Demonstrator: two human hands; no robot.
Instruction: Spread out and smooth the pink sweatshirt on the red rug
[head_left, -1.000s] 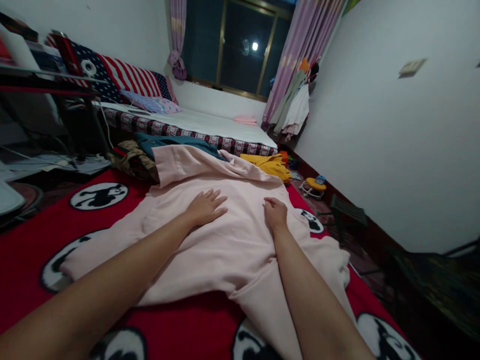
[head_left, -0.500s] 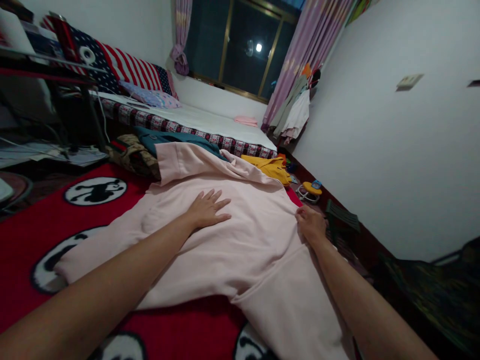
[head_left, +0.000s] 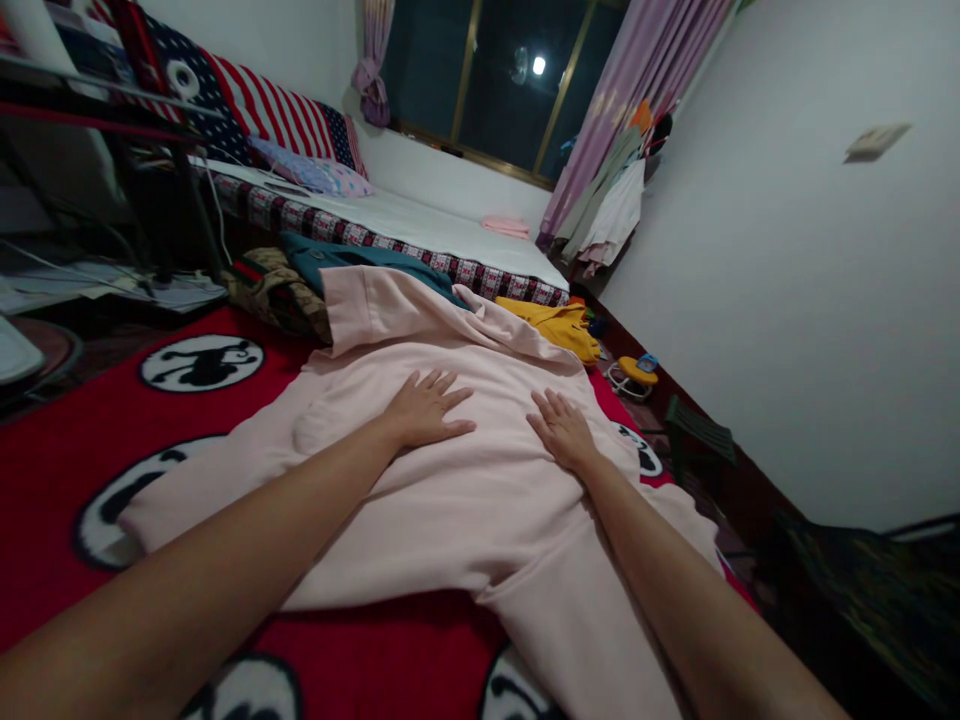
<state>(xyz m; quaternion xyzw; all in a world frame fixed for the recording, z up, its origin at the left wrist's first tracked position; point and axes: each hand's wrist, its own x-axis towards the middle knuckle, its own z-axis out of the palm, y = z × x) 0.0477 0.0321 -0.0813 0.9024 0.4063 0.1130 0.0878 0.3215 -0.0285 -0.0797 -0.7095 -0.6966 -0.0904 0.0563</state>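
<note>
A pale pink long-sleeved garment (head_left: 465,510) lies spread over a red blanket (head_left: 390,660) with black-and-white round patches. My left hand (head_left: 427,408) rests flat on the middle of the cloth, fingers spread. To its right, my right hand (head_left: 561,428) also lies on the garment, palm down with its fingers stretched out. Neither hand grips the cloth. One sleeve runs toward the lower right, partly hidden under my right forearm. Soft creases cross the fabric around both hands.
Beyond the garment lie a teal cloth (head_left: 360,262), a camouflage-patterned bundle (head_left: 274,290) and a yellow garment (head_left: 559,325). A bed (head_left: 420,225) stands below the window. At the left is a desk (head_left: 97,110); at the right, a small dark stool (head_left: 699,430).
My right hand has let go of the garment's right edge and moved left onto the cloth, opening flat. My left hand stays in place on the fabric. The view has shifted slightly.
</note>
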